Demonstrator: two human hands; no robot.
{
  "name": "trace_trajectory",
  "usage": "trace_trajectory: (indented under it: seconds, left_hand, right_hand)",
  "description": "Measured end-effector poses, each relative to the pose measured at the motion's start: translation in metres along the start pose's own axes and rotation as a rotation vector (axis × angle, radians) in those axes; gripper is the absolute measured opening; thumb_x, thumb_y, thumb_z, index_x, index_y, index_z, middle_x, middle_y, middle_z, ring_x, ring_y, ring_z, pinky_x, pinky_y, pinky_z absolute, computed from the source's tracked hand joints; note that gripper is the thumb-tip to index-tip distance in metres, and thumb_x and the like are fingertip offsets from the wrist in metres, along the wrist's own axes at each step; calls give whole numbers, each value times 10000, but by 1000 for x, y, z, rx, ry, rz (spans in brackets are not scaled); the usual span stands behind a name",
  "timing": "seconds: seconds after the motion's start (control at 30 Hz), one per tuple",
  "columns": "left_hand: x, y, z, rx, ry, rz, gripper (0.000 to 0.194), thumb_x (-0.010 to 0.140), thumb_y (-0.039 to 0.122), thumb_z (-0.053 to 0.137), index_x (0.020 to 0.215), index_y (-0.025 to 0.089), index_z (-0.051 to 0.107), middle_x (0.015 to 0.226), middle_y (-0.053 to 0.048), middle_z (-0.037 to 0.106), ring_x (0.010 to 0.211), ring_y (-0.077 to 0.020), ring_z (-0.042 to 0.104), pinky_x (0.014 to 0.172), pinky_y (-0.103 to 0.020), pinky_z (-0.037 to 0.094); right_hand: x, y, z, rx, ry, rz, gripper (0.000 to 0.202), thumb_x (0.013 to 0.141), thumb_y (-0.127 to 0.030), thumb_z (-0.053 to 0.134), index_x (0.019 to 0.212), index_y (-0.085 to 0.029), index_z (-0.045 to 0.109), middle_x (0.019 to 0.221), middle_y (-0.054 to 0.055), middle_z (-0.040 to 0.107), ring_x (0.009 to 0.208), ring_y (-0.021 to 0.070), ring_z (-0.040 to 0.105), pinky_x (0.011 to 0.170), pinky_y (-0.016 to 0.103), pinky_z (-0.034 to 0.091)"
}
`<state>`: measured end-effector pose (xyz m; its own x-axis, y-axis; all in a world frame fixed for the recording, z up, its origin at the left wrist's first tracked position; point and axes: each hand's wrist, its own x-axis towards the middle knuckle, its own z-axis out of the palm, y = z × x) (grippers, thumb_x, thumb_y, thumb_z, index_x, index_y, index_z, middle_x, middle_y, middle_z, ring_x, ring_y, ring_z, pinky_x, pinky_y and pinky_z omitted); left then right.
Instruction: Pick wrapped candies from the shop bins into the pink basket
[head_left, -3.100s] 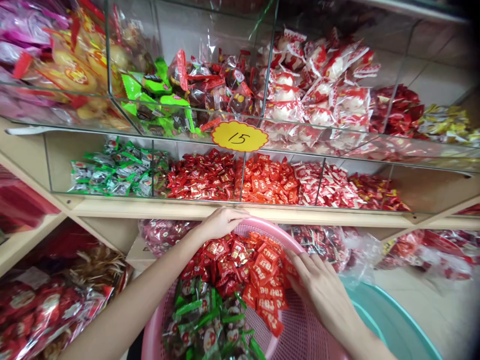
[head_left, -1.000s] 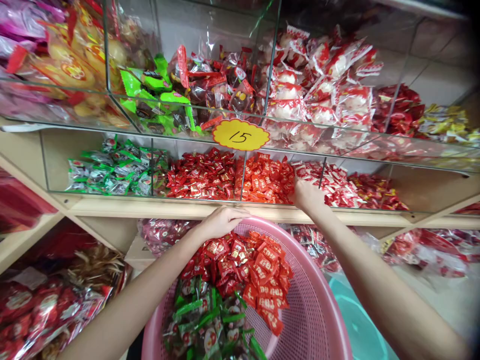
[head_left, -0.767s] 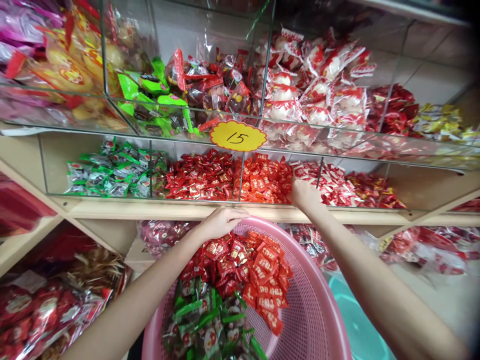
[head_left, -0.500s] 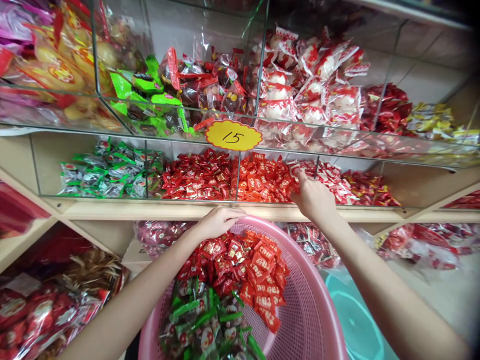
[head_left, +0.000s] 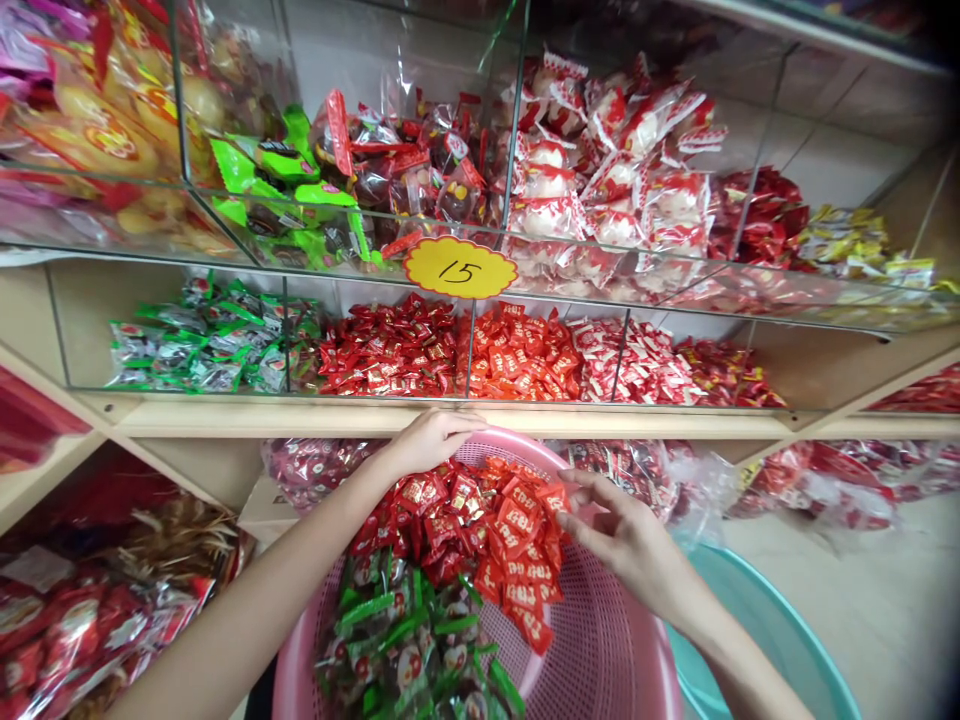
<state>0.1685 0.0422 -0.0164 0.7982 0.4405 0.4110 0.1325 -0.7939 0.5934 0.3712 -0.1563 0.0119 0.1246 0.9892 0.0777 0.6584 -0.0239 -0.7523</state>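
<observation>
In the head view, the left hand point(head_left: 435, 440) lay over the far rim of the pink basket point(head_left: 661, 672), its fingers close together; whether they gripped the rim could not be told. The right hand point(head_left: 626, 530) reached in over the basket's right edge, thumb and forefinger apart, their tips at the orange-red packets point(head_left: 525, 560). Whether it pinched one of them or only touched the heap could not be made out.

Those packets lay right of the basket's middle, toward the far rim. The dark red packets point(head_left: 442, 515) sat beside them toward the far left edge, and the green-ended packets point(head_left: 409, 640) filled the near left part. Above the far rim, a shelf compartment held more packets in orange-red wrappers point(head_left: 521, 355).

The step in hand seemed to be placing or straightening the orange-red packets. The next move called for a light touch: thumb and forefinger opened clear, without dragging the heap toward the bare mesh by the right edge.
</observation>
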Motion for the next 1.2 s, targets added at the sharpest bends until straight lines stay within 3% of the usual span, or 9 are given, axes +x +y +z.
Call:
trace_trajectory:
  seconds: [0.1,0.27,0.5,0.73,1.03,1.2]
  left_hand:
    - [0,3,-1,2,7,-5,300,834,166,470,1068,219,651,1130,-25,648,1066,-152,595,969,-298,443]
    - [1,3,-2,9,-1,-3,305,839,161,461,1078,215,643,1137,-25,644,1068,-144,593,969,-297,442]
    - [1,1,-1,24,-4,5,331,827,118,454,1080,221,640,1143,-17,640,1081,-134,584,980,-290,432]
    - [1,1,-1,27,-11,-10,326,826,121,454,1075,213,643,1137,-22,644,1081,-135,584,984,-295,430]
    - [1,0,-1,12,6,7,296,842,176,467,1077,222,642,1137,-24,645,1065,-136,594,966,-294,445]
    - [0,-1,-1,26,0,5,325,828,128,456,1084,212,638,1138,-28,644,1079,-135,586,978,-298,435]
  right_hand:
    - [-9,2,3,-167,85,45,417,836,-392,468,1202,-192,464,810,21,610,539,121,535,532,268,447]
    - [-29,1,15,-370,160,41,391,859,-374,423,1214,-215,469,935,62,655,667,173,624,592,288,484]
    - [-41,2,43,-307,-48,-94,381,875,-300,397,1240,-209,458,1129,94,607,961,207,612,772,303,500]
    - [-29,13,42,-322,-183,-102,437,871,-261,390,1307,-243,399,1143,80,592,977,208,597,798,324,485]
    - [-24,6,44,-364,-233,-52,409,894,-243,328,1294,-211,406,1059,96,593,877,202,610,733,327,482]
    - [-27,6,44,-343,-187,-53,400,887,-251,346,1280,-218,415,1130,93,570,906,193,606,762,314,485]
